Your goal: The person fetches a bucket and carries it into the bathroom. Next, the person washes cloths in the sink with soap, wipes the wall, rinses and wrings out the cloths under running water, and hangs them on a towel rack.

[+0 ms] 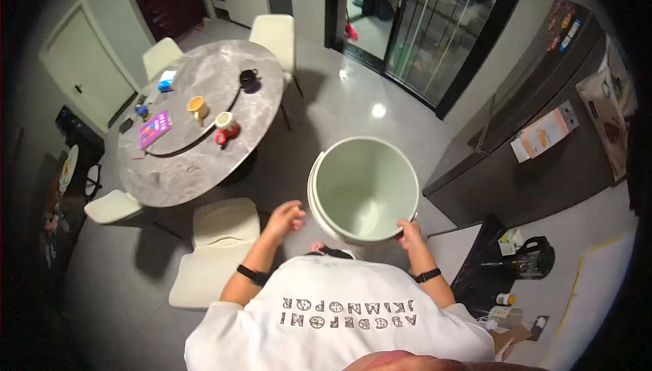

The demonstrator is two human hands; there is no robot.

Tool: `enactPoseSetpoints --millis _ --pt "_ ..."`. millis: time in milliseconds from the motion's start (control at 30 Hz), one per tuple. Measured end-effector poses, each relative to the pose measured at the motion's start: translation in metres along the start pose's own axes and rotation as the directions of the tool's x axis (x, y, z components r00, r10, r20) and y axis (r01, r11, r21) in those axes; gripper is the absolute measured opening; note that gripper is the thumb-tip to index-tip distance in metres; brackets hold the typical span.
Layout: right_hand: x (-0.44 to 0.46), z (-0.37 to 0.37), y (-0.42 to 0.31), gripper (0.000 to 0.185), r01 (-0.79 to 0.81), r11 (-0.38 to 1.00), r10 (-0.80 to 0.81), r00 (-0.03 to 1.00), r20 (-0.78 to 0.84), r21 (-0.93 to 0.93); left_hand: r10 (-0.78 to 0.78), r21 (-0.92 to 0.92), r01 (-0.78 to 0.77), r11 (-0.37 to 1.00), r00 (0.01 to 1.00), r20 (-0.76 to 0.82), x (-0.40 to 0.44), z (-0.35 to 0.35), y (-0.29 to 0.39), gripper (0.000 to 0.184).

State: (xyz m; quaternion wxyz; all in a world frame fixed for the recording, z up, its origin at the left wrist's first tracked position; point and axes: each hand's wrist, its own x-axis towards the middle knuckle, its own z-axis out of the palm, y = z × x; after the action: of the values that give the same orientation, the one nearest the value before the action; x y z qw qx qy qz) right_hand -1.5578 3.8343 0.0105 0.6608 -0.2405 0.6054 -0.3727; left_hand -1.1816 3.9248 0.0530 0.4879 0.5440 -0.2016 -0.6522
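A large pale bucket point(367, 187) hangs in front of my body, its mouth tipped up toward me, and I see only bare inner wall and bottom. My right hand point(409, 233) grips its rim at the near right, thumb over the edge. To the left of the bucket, my left hand point(286, 219) is held in the air, apart from it, with the fingers curled; whether anything small is in them I cannot make out. Both wrists wear a black band.
A round marble table point(204, 174) with mugs, a purple book point(155, 130) and a blue-white box stands ahead left. White chairs point(217, 255) surround it. To the right are a dark fridge point(516, 119) and a counter with a glass kettle point(534, 259). A glass sliding door point(435, 38) is ahead.
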Motion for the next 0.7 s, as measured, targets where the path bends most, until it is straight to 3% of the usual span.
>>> enactPoseSetpoints --millis 67,133,267,333,400,467,533,567,600,700 --pt "0.035 0.003 -0.043 0.047 0.038 0.999 -0.036 0.996 -0.078 0.035 0.037 0.105 -0.03 0.994 0.997 -0.07 0.053 0.008 0.049 0.037" --pt "0.064 0.0 -0.088 0.05 0.036 0.997 -0.042 0.996 -0.082 -0.07 0.066 0.232 -0.067 0.971 0.998 0.011 0.112 0.007 0.085 0.04" --pt "0.15 0.014 -0.16 0.052 0.196 0.976 -0.173 0.962 -0.213 0.097 0.072 0.379 -0.085 0.922 0.996 0.047 0.245 0.018 0.146 0.037" --pt "0.205 0.022 -0.194 0.048 0.251 0.956 -0.2 0.937 -0.286 0.154 0.175 0.59 -0.134 0.796 0.984 -0.012 0.305 0.021 0.164 0.035" --pt "0.267 0.028 -0.238 0.053 0.146 0.983 -0.109 0.953 -0.283 0.113 0.357 0.8 -0.157 0.579 0.931 -0.076 0.36 0.027 0.188 0.034" --pt "0.329 0.042 -0.282 0.054 0.151 0.982 -0.112 0.95 -0.291 0.115 0.448 0.894 -0.094 0.439 0.885 -0.127 0.404 0.038 0.22 0.034" --pt "0.394 0.065 -0.33 0.061 0.086 0.982 -0.062 0.988 -0.139 0.169 0.427 0.871 -0.081 0.485 0.891 -0.155 0.448 0.051 0.258 0.034" --pt "0.426 0.081 -0.352 0.061 0.074 0.983 -0.051 0.989 -0.138 0.166 0.401 0.84 -0.059 0.54 0.895 -0.195 0.469 0.053 0.275 0.033" --pt "0.457 0.097 -0.374 0.061 0.069 0.986 -0.056 0.994 -0.089 0.151 0.45 0.752 -0.196 0.63 0.881 -0.147 0.496 0.044 0.284 0.034" --pt "0.54 0.147 -0.439 0.061 0.065 0.996 -0.066 0.998 0.005 0.055 0.498 0.805 -0.108 0.584 0.83 -0.25 0.543 0.055 0.352 0.032"
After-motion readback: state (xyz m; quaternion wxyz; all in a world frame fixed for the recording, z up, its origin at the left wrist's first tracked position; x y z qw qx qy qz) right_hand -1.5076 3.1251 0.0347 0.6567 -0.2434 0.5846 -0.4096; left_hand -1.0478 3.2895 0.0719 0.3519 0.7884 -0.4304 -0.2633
